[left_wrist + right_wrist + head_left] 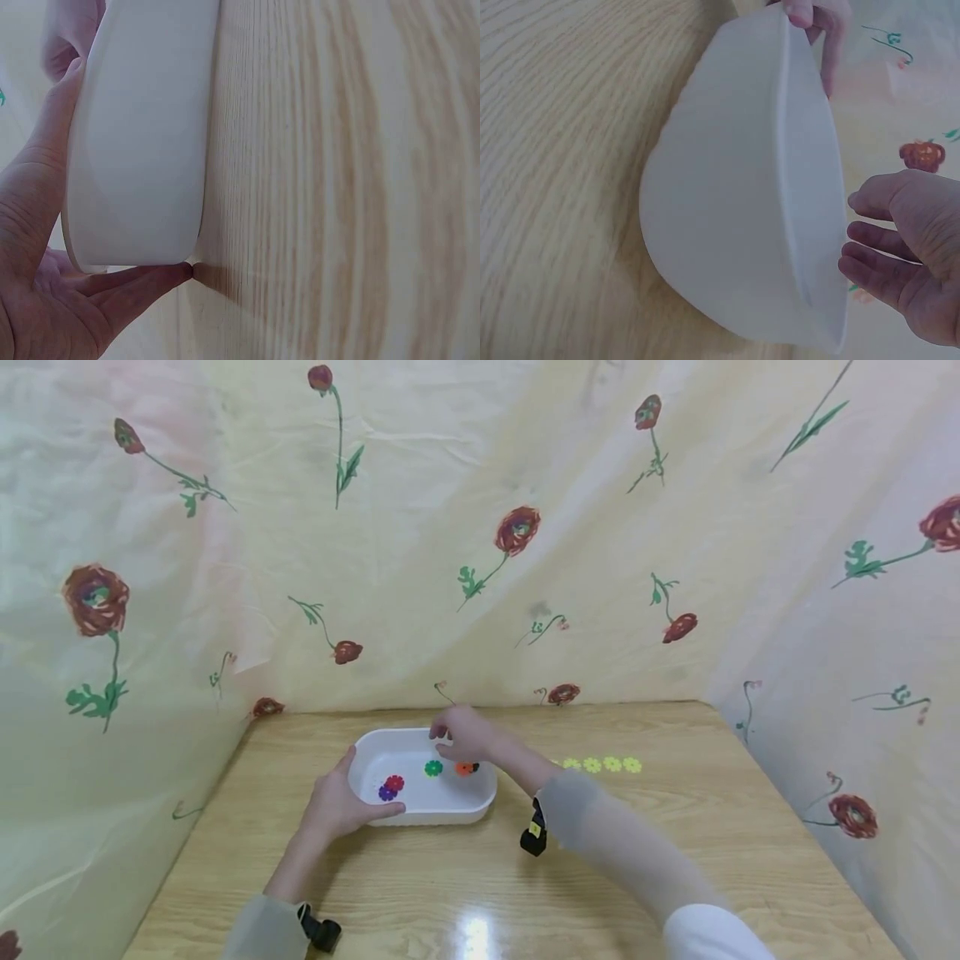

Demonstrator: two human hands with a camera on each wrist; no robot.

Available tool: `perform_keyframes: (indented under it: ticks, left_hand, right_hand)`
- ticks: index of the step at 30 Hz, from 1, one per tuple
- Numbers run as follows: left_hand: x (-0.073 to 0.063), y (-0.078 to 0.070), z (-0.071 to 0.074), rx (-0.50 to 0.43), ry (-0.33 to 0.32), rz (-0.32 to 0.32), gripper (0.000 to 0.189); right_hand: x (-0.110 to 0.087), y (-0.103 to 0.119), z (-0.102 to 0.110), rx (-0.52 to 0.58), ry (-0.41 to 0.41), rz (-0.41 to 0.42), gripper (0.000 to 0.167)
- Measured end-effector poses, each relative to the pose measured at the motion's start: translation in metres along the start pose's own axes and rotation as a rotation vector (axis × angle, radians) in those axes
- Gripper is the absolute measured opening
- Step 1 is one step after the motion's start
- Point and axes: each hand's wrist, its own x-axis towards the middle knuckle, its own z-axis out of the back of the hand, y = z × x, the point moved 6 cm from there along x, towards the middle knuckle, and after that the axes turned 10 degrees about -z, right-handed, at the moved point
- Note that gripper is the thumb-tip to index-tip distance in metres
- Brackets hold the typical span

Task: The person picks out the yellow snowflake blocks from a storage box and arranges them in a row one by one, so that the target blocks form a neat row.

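Note:
A white oval plastic tub (431,817) stands on the table with flower-shaped plastic pieces inside. My left hand (337,802) grips its left end, thumb along the near rim, fingers around the outside; in the left wrist view those fingers (142,296) press the tub's end. Over the far right part of the tub hovers my right hand (467,735), its fingers loosely bent and nothing visible between them. Red (394,783) and purple (387,793) pieces touch at the left of the tub floor. A green piece (432,768) lies mid-floor, with orange (463,769) and black (476,767) pieces right of it.
Several yellow flower-shaped pieces (612,764) lie in a row on the wooden table (675,852), right of the tub and partly behind the right forearm. Flowered cloth (420,568) hangs behind the table and at both sides. Each wrist carries a small black camera (322,933).

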Motion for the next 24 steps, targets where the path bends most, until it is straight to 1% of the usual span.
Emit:
perform_keyframes:
  ticks: [4, 6, 11, 14, 19, 24]
  left_hand:
    - [0.0, -0.002, 0.002, 0.013, -0.008, -0.013, 0.138]
    - [0.0, -0.002, 0.002, 0.005, -0.007, -0.019, 0.139]
    - [0.0, 0.0, 0.0, -0.011, 0.003, -0.015, 0.142]
    - [0.0, 0.001, 0.0, -0.01, 0.003, -0.01, 0.144]
    - [0.001, 0.001, 0.001, -0.01, -0.007, -0.025, 0.143]
    - [0.001, 0.0, 0.002, -0.012, -0.01, -0.025, 0.142]
  right_hand:
    - [0.005, 0.007, -0.012, -0.04, 0.023, -0.004, 0.023]
    - [0.007, 0.009, -0.018, -0.065, 0.042, -0.009, 0.024]
    - [0.007, 0.011, -0.037, -0.138, 0.141, -0.057, 0.031]
    - [0.006, 0.011, -0.044, -0.168, 0.176, -0.088, 0.035]
    - [0.004, 0.011, -0.049, -0.188, 0.154, -0.101, 0.036]
    - [0.004, 0.012, -0.052, -0.209, 0.123, -0.092, 0.03]
